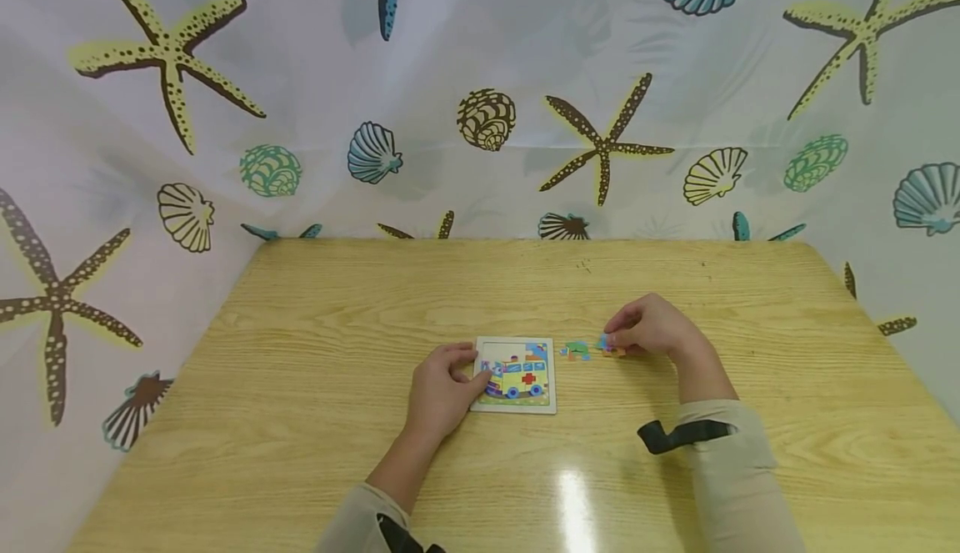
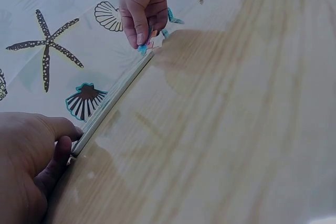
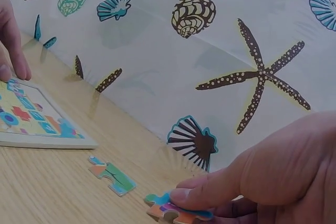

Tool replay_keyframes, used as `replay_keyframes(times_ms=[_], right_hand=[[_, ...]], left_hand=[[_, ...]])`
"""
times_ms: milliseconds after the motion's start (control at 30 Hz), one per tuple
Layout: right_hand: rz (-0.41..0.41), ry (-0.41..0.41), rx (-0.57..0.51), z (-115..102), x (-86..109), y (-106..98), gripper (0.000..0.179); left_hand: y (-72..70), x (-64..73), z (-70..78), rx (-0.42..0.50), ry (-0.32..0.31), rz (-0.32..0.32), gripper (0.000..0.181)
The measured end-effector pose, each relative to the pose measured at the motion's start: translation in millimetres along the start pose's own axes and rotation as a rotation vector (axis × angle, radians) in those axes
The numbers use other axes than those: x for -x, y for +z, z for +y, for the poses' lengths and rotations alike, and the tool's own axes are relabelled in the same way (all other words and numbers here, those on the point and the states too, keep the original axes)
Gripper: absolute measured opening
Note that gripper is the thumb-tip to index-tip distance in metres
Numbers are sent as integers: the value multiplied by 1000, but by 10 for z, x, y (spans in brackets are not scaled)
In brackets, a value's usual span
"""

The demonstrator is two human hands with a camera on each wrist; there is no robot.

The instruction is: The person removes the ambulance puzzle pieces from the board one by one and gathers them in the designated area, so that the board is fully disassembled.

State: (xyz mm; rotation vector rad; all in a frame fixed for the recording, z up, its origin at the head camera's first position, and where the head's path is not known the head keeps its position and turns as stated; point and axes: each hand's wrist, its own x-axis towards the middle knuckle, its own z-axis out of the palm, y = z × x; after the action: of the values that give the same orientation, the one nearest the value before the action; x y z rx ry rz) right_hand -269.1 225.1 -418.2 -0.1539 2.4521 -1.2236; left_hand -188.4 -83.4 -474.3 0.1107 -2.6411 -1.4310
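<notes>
A jigsaw puzzle board (image 1: 517,410) with a pale frame lies on the table, its picture of a yellow ambulance partly filled in. The bare section is at the upper part of the picture. My left hand (image 1: 441,390) grips the board's left side, thumb over the frame and picture. To the right of the board, my right hand (image 1: 654,325) pinches a blue, orange and purple puzzle piece (image 3: 172,211) between thumb and fingers, at or just above the tabletop. A green and blue puzzle piece (image 3: 116,177) lies flat between the board and that hand.
The wood-grain table (image 1: 337,303) extends around the board on all sides. Behind it and at both sides hangs a white cloth (image 1: 435,61) printed with starfish and shells. A dark strap (image 1: 686,434) crosses the right sleeve.
</notes>
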Motion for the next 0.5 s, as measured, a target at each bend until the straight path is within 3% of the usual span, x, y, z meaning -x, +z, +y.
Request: replay_keyframes(times_ms=[300, 500], right_hand=[[105, -9, 80, -21, -21, 81, 25], [105, -11, 126, -66, -33, 98, 24]], left_hand=[[-18, 11, 28, -6, 16, 1, 34], [-18, 14, 35, 2, 2, -8, 35]])
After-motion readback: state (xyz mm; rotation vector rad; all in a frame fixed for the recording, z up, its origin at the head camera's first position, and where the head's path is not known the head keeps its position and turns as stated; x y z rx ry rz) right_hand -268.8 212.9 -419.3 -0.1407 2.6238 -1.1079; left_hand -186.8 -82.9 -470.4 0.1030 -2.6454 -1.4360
